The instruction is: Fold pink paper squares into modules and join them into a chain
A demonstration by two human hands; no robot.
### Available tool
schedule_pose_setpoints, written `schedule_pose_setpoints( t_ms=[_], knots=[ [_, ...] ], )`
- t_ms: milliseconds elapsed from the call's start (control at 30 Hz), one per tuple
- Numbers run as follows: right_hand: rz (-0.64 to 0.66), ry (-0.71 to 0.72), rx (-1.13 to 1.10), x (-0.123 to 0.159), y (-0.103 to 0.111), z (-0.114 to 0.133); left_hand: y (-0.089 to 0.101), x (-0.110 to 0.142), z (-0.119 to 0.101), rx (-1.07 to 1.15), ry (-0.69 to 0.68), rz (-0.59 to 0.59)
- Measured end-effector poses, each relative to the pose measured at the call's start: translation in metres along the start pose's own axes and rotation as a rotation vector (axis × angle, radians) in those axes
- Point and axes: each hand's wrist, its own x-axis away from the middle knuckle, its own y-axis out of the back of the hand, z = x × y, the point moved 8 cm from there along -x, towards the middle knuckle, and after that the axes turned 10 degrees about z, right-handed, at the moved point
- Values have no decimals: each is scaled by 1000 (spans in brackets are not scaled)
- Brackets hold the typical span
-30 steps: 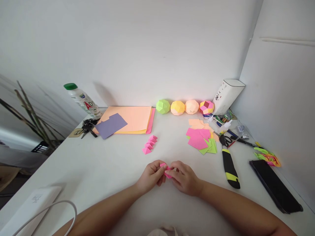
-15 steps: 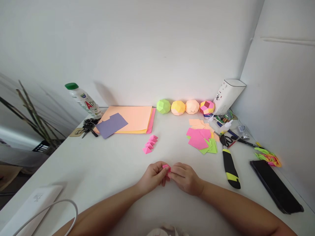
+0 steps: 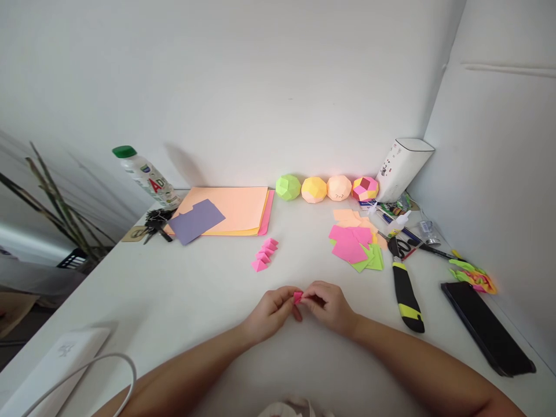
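Note:
A small pink folded paper piece [image 3: 297, 297] is pinched between my two hands, near the front of the table. My left hand [image 3: 271, 310] grips its left side with thumb and fingers. From the other side, my right hand [image 3: 330, 305] closes thumb and fingertips on its right edge. Much of the piece is hidden by the fingers. Beyond my hands lies a slanted row of several pink folded paper pieces [image 3: 264, 255]. To the right of them is a pile of pink cut paper [image 3: 351, 244], with green paper [image 3: 374, 259] under it.
Several paper polyhedra, one of them green [image 3: 288, 188], line the wall. Colored sheets [image 3: 234, 205] with a purple piece [image 3: 197, 221] lie at the back left, near a bottle [image 3: 147, 179]. A utility knife [image 3: 407, 295], glue bottle [image 3: 398, 224] and phone [image 3: 486, 330] are on the right.
The pink paper in my hands has been turned, and less of it shows. My right fingers have shifted from lying over it to pinching its edge. The table items have stayed put.

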Motion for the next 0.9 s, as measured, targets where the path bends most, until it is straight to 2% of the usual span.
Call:
schedule_pose_setpoints(
  t_ms=[167,400,600,733,900],
  knots=[
    [37,-225,-153,-1,-1,-15,-3,0,0,22,-3,44],
    [76,-389,-325,4,-7,-29,-5,1,2,-6,-28,92],
    [92,-404,-368,4,-8,-33,-7,3,4,10,-118,45],
    [101,-322,-316,0,-5,-25,-7,3,0,-19,-176,18],
    [80,-239,-307,-2,-3,-23,-6,3,0,-26,-151,-4]
  ],
)
